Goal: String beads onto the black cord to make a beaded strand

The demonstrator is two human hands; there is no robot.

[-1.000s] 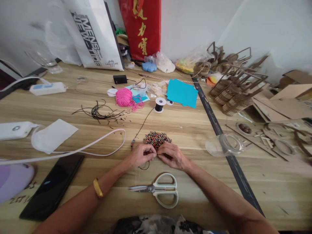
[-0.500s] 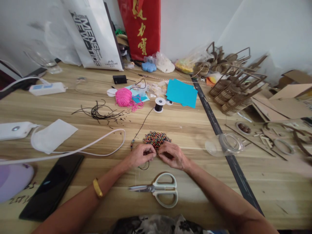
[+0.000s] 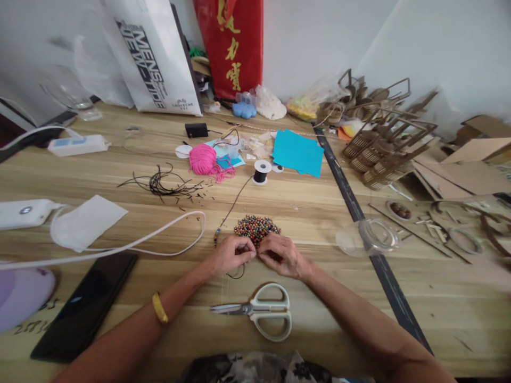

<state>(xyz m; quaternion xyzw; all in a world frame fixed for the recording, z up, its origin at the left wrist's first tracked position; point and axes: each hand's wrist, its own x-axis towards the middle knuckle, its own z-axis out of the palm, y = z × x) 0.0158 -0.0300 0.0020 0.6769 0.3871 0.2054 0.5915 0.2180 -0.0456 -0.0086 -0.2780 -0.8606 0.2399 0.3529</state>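
Both hands meet at the near edge of a pile of small multicoloured beads [image 3: 255, 226]. My left hand [image 3: 233, 254] is closed in a pinch on a thin black cord [image 3: 237, 277], which loops out below the fingers. From a spool of black cord [image 3: 261, 173] a strand runs down to a short row of threaded beads [image 3: 216, 236] beside the left hand. My right hand [image 3: 283, 255] pinches thumb and forefinger together close to the left fingertips; what lies between them is too small to make out. Scissors [image 3: 255, 309] with pale handles lie below the hands.
Black cord scraps [image 3: 163, 183], pink yarn [image 3: 203, 158] and blue sheets [image 3: 298, 151] lie farther back. A white cable [image 3: 159, 234] and a black phone [image 3: 85, 306] are at left. Clear plastic rings [image 3: 377, 236] and woven baskets [image 3: 379, 154] stand at right.
The right hand has shifted very slightly left, towards the left fingertips. Everything else looks the same.
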